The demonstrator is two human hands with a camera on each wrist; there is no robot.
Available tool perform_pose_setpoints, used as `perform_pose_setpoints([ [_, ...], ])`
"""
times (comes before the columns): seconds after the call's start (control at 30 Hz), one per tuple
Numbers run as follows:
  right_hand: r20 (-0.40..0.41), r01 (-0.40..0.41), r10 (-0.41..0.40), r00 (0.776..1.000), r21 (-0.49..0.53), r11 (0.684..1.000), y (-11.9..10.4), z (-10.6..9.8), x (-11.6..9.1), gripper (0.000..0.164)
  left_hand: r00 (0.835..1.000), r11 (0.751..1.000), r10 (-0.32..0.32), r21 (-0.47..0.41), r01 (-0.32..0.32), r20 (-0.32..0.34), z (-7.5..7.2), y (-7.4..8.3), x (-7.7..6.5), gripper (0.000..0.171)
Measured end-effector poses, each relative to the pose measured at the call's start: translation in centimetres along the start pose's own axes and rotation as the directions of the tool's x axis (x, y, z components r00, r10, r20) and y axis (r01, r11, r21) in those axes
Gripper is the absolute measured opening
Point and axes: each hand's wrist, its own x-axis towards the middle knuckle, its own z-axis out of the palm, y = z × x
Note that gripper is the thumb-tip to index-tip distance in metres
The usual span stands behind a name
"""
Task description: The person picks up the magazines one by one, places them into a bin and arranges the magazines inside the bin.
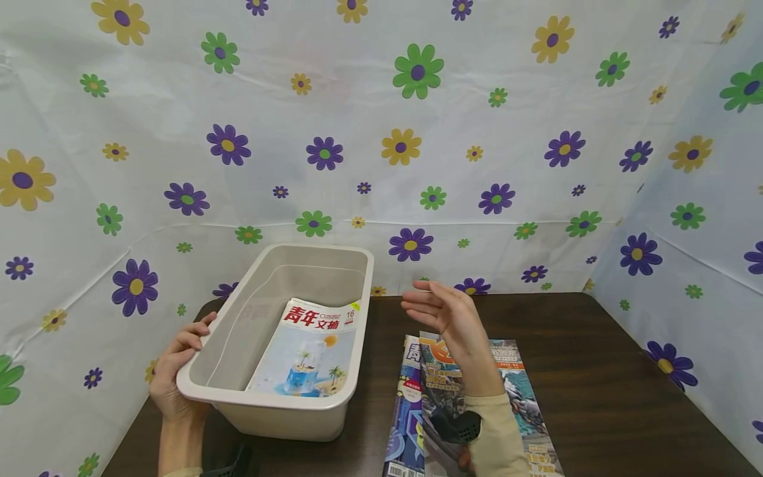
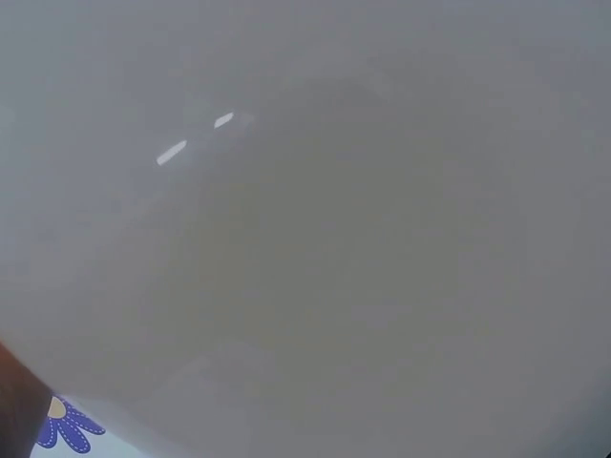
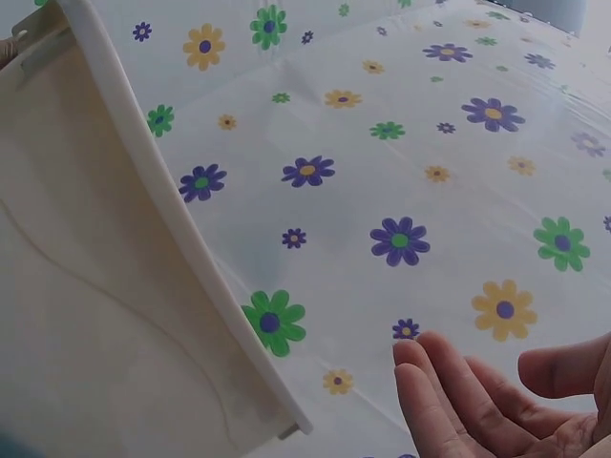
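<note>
My left hand grips the left rim of a beige plastic bin, fingers bent over its edge. Inside the bin lies a magazine with red title characters and a palm-island picture. The bin's pale, glossy wall fills nearly the whole left wrist view. To the right of the bin, my right hand is raised with nothing in it, its fingers loosely extended. Below that hand and forearm are magazines: a purple-blue one, one with orange lettering and one with an orange band.
The dark brown wooden table extends to the right of the magazines. A white flower-patterned sheet hangs behind the table and along its sides. The bin's far end stands close to that sheet.
</note>
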Motion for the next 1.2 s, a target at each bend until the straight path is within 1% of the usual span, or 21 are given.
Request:
perform_pose_setpoints([
  [0.07, -0.005, 0.007, -0.007, 1.000, -0.001, 1.000, -0.1, -0.4, -0.1, 0.032, 1.000, 1.000, -0.001, 0.008, 0.001, -0.013, 0.1, 0.0, 0.0, 0.037],
  [0.2, -0.002, 0.020, -0.020, 1.000, -0.002, 1.000, -0.4, -1.2, -0.3, 0.030, 1.000, 0.998, 0.014, -0.055, -0.013, 0.024, 0.2, 0.0, 0.0, 0.037],
  [0.3, 0.008, 0.030, -0.030, 1.000, -0.010, 0.999, -0.6, -1.7, -0.4, 0.030, 0.998, 0.996, 0.052, -0.074, -0.049, 0.040, 0.1, -0.1, 0.0, 0.036],
  [0.37, 0.012, 0.032, -0.032, 0.999, -0.016, 0.999, -0.7, -2.1, -0.5, 0.031, 0.996, 0.995, 0.081, -0.061, -0.080, 0.023, 0.2, -0.3, 0.0, 0.035],
  [0.43, 0.010, 0.033, -0.033, 0.999, -0.024, 0.999, -0.9, -2.4, -0.6, 0.031, 0.994, 0.993, 0.109, -0.048, -0.109, -0.011, 0.2, -0.4, 0.0, 0.035],
  [0.6, -0.007, 0.045, -0.045, 0.999, -0.051, 0.998, -1.2, -3.4, -0.9, 0.031, 0.984, 0.987, 0.159, -0.016, -0.161, -0.083, 0.4, -0.6, 0.1, 0.034],
  [0.67, -0.009, 0.052, -0.053, 0.999, -0.061, 0.997, -1.4, -3.8, -1.1, 0.031, 0.980, 0.984, 0.175, -0.007, -0.176, -0.097, 0.5, -0.7, 0.1, 0.034],
  [0.77, -0.008, 0.060, -0.061, 0.998, -0.074, 0.995, -1.7, -4.3, -1.3, 0.031, 0.976, 0.980, 0.195, -0.016, -0.198, -0.101, 0.6, -0.7, 0.2, 0.033],
  [0.9, -0.012, 0.063, -0.065, 0.998, -0.105, 0.992, -2.0, -5.1, -1.6, 0.032, 0.972, 0.978, 0.204, -0.013, -0.207, -0.114, 0.6, -0.7, 0.2, 0.033],
  [1.07, -0.017, 0.062, -0.064, 0.998, -0.118, 0.991, -2.3, -6.0, -1.8, 0.032, 0.971, 0.979, 0.201, -0.006, -0.203, -0.126, 0.5, -0.8, 0.2, 0.033],
  [1.2, -0.041, 0.047, -0.053, 0.998, -0.133, 0.990, -2.4, -6.5, -1.9, 0.031, 0.972, 0.981, 0.194, 0.003, -0.195, -0.136, 0.5, -0.8, 0.3, 0.033],
])
